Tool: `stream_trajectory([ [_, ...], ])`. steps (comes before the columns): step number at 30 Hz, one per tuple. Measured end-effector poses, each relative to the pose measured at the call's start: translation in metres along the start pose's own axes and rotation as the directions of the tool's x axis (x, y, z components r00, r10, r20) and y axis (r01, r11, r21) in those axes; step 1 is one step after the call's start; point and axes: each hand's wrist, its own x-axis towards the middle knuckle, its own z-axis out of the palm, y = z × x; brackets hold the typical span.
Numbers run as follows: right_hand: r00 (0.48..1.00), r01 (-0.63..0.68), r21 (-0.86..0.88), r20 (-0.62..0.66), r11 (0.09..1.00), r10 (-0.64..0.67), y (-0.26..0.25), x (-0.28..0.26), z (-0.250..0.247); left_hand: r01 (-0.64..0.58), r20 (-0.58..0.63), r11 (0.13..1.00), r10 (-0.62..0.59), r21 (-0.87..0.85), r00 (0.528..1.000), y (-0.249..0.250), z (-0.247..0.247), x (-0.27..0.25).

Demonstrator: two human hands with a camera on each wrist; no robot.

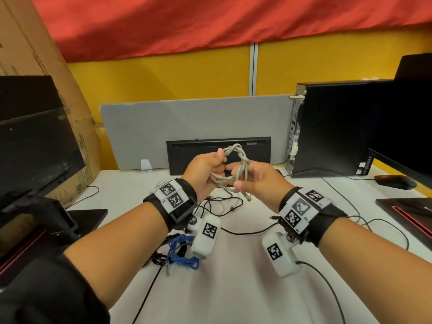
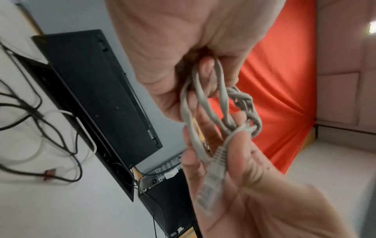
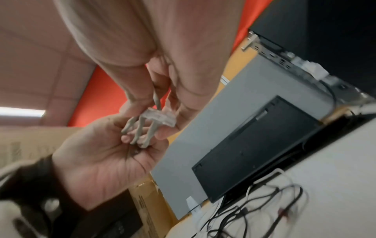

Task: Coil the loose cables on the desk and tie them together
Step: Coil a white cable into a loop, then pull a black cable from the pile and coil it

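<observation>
In the middle of the head view we hold a small coil of pale grey network cable [image 1: 235,164] in the air above the white desk [image 1: 233,288], between both our hands. Our left hand [image 1: 203,170], just left of centre, has its fingers curled round the left side of the coil, the strands bunched inside the fist; the left wrist view shows several grey strands running out of that closed grip. Our right hand [image 1: 259,178], just right of centre, touches the coil's right side: thumb and forefinger pinch the strands low down, while the other fingers stretch loosely toward the left hand. The upper part of the coil looks twisted, strand wound over strand. A clear plastic plug [image 1: 247,197] at the cable's end hangs just below the right thumb; in the left wrist view it lies along the right palm.

In the lower left of the head view, on the desk under our left forearm, lies a bundled blue cable [image 1: 181,252]. Thin black cables [image 1: 217,206] sprawl over the desk beneath our hands. Behind the coil, a black keyboard [image 1: 218,155] stands on edge against a grey felt divider panel [image 1: 194,127]. A black desktop computer case [image 1: 339,127] stands at the right, and a black mouse [image 1: 395,181] lies at the far right edge.
</observation>
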Motion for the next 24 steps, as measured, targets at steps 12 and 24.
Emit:
stream_trajectory([
  [12,0.866,-0.5,-0.087,-0.051,0.862,0.497,0.029,0.002,0.026,0.34,-0.207,0.754,-0.27,0.562,0.94,-0.008,-0.033,-0.03],
  [24,0.641,-0.739,-0.015,0.29,0.673,0.711,0.045,-0.014,0.033,0.442,-0.255,0.513,-0.395,0.736,0.883,-0.009,-0.05,-0.063],
])
